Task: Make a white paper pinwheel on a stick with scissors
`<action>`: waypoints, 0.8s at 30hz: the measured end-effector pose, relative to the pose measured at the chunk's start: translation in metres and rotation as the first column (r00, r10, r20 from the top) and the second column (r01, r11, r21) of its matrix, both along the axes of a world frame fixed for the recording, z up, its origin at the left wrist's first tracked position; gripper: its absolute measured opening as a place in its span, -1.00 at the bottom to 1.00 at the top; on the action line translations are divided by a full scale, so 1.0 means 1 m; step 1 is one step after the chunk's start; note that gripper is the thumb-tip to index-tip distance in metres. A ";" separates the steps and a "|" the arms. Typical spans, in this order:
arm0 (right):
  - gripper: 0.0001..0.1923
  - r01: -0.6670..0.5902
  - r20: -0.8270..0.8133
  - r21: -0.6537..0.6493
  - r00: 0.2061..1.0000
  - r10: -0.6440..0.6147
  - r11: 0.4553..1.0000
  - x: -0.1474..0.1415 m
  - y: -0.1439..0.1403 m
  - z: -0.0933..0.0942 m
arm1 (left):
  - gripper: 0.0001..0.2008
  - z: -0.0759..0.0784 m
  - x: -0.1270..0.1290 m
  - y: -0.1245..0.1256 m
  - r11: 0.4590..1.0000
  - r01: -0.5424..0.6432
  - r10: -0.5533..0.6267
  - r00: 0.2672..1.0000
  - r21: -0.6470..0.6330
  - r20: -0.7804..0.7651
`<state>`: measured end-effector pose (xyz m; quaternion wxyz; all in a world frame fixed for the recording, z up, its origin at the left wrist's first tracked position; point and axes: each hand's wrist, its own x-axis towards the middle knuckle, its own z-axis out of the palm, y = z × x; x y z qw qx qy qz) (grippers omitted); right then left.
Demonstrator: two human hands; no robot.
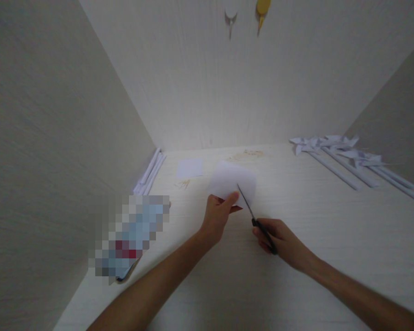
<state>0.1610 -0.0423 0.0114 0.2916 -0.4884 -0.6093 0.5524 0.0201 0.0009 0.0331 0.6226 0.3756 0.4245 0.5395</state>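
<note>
Both forearms reach over the worktop point(313, 220). Left hand point(218, 215) pinches a paper point(227, 180) mid-air; right hand point(283, 239) grips scissors point(253, 217), blades at its near edge. Thumb sits close to the blades, so a nick looks possible.

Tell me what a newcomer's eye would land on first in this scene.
The eye goes first to the centre of the table, where the left hand holds up a white paper sheet while the right hand works black-handled scissors into its lower edge. Next come the finished white paper pinwheels lying in a row at the far right, and the rolled white paper sticks against the left wall.
</note>
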 end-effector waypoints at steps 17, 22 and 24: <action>-0.54 0.013 0.021 0.002 1.000 -0.013 1.000 0.000 0.001 -0.001 | -0.78 -0.003 -0.001 0.002 1.000 0.004 -0.004 1.000 0.003 0.028; -0.52 0.014 0.024 0.001 1.000 -0.014 1.000 0.000 0.002 0.000 | -0.76 -0.002 0.000 0.002 1.000 -0.008 0.008 1.000 -0.009 0.028; -0.53 0.015 0.015 -0.008 1.000 -0.015 1.000 0.000 0.001 0.000 | -0.76 -0.002 0.000 0.002 1.000 -0.005 0.005 1.000 -0.016 0.026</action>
